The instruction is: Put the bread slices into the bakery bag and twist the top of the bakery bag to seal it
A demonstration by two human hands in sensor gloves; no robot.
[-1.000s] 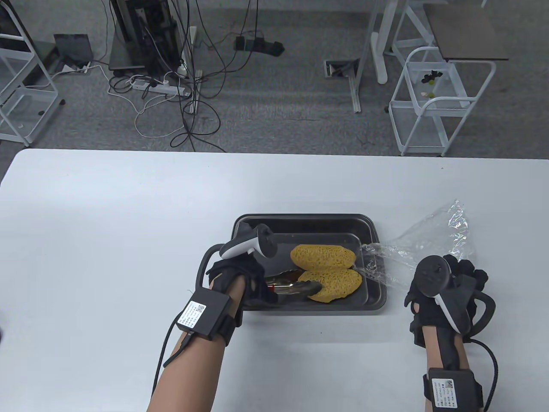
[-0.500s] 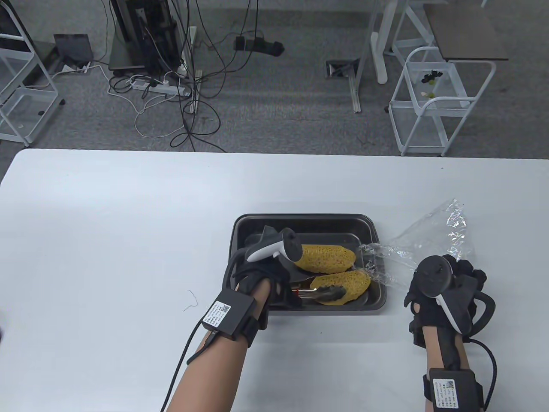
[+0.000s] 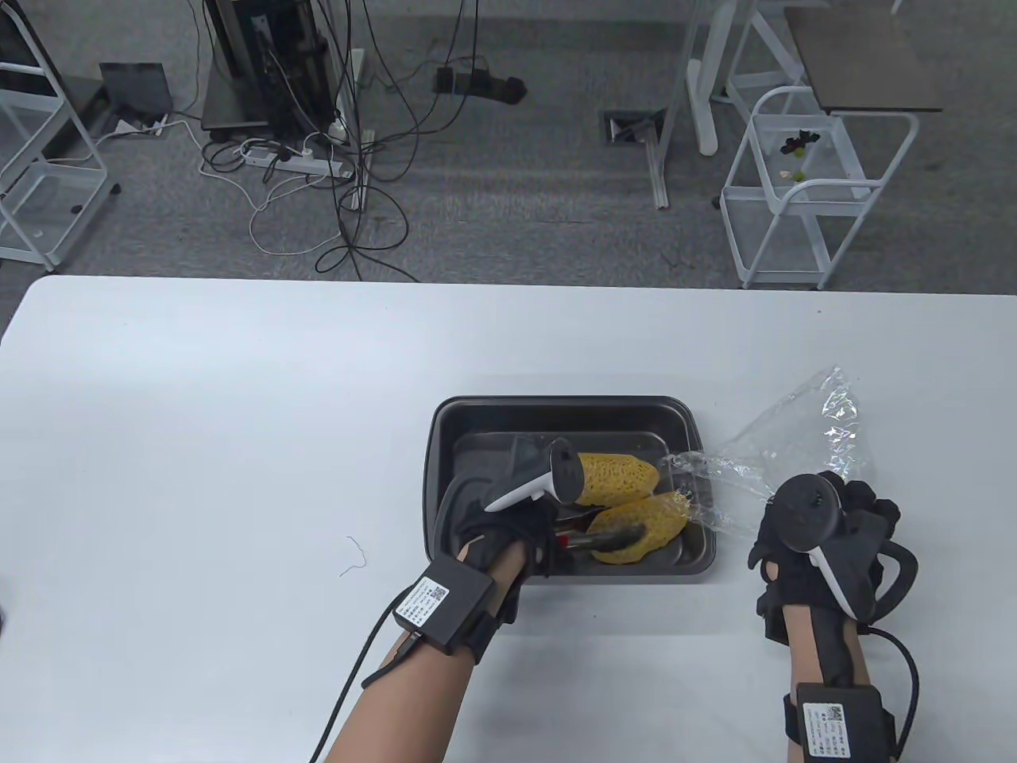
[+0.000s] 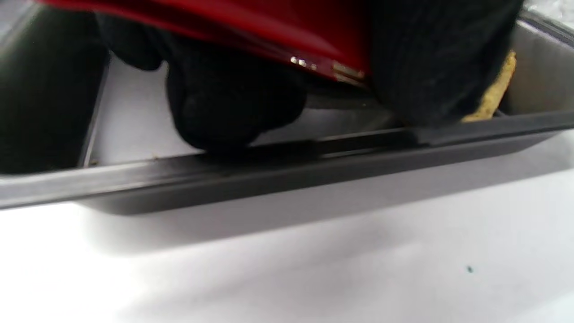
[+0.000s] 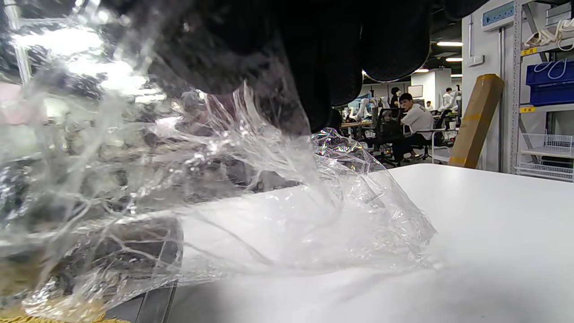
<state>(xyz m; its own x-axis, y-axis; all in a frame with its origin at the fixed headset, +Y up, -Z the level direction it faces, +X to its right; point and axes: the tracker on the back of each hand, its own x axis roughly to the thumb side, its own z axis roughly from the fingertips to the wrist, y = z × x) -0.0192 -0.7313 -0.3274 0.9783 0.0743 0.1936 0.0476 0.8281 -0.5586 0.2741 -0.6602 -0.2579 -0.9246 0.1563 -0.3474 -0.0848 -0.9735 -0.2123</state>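
The left hand (image 3: 508, 524) and its tracker (image 3: 548, 477) hide the tongs' handles and part of the far bread slice (image 3: 620, 479).

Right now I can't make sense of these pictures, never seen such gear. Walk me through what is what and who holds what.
There is no machine: these are a person's two hands in black sensor gloves, each with a controller-like tracker strapped to its back. One camera looks down at the white table; two others sit on the wrists.

On the table stands a dark baking tray with two yellow bread slices in it. The left hand holds red-handled tongs, whose tips lie on the near bread slice; the far bread slice lies beside it. The left wrist view shows the red handle close up, under the gloved fingers, just above the tray's rim.

The right hand holds a clear crinkly bakery bag, one end of it lying over the tray's right edge. The right wrist view looks through that bag.
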